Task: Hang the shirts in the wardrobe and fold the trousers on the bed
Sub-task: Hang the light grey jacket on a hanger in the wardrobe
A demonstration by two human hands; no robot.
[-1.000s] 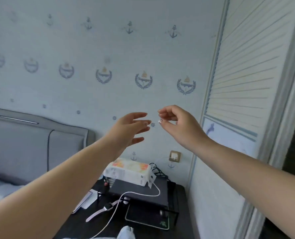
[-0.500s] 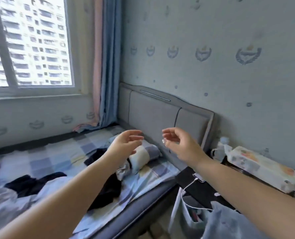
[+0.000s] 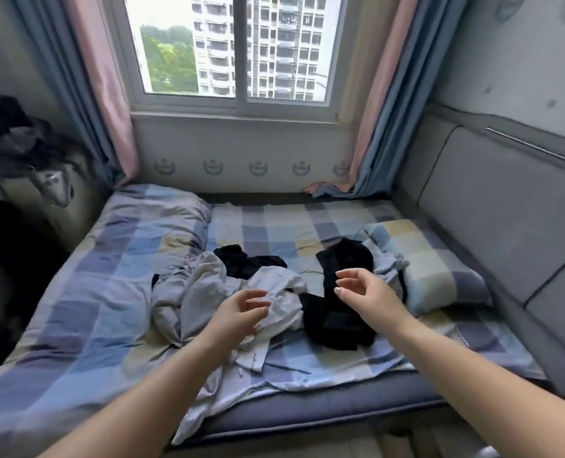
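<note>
A heap of clothes lies in the middle of the bed (image 3: 102, 319). A crumpled pale grey-white garment (image 3: 195, 292) sits at its left, with a black garment (image 3: 248, 264) behind it. A second black garment (image 3: 337, 322) lies to the right, beside a light blue piece (image 3: 387, 262). My left hand (image 3: 238, 312) hovers above the pale garment with fingers loosely spread, holding nothing. Over the right-hand black garment, my right hand (image 3: 367, 292) hangs with relaxed fingers and is empty.
A checked pillow (image 3: 430, 262) lies at the right by the grey padded headboard (image 3: 492, 206). A folded checked duvet (image 3: 155, 209) sits at the far left of the bed. A window (image 3: 241, 47) with curtains is behind. A suitcase with dark clothes (image 3: 20, 143) stands left.
My view has swung left from the wardrobe door and nightstand to the bed. Both hands stayed raised and empty and now hover over the clothes heap.
</note>
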